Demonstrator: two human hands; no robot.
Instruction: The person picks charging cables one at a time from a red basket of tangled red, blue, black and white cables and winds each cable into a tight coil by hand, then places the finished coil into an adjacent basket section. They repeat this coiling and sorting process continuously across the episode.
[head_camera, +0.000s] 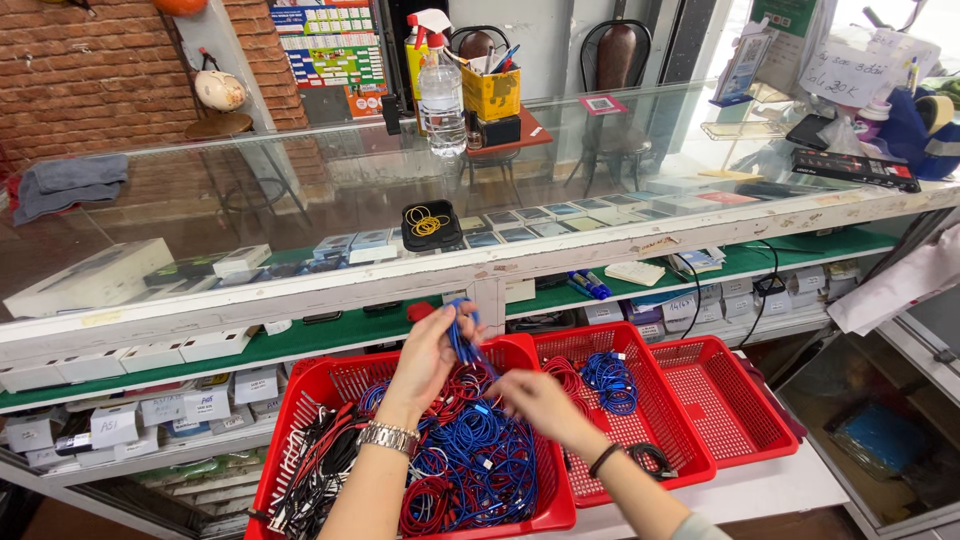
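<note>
My left hand (432, 352), with a metal watch on the wrist, is raised above the big red basket (330, 385) and grips a bunch of blue cable (462, 340) that hangs down into the pile. My right hand (535, 398) is just to its right, fingers pinched on the lower run of the same blue cable. The basket below holds a tangle of blue, red and black cables (470, 460).
A middle red basket (650, 410) holds a few coiled blue and red cables; a third red basket (735, 400) at right looks bare. Behind stands a glass counter (300, 190) with a black tray of rubber bands (430, 224), a water bottle (441, 100) and shelves of small boxes.
</note>
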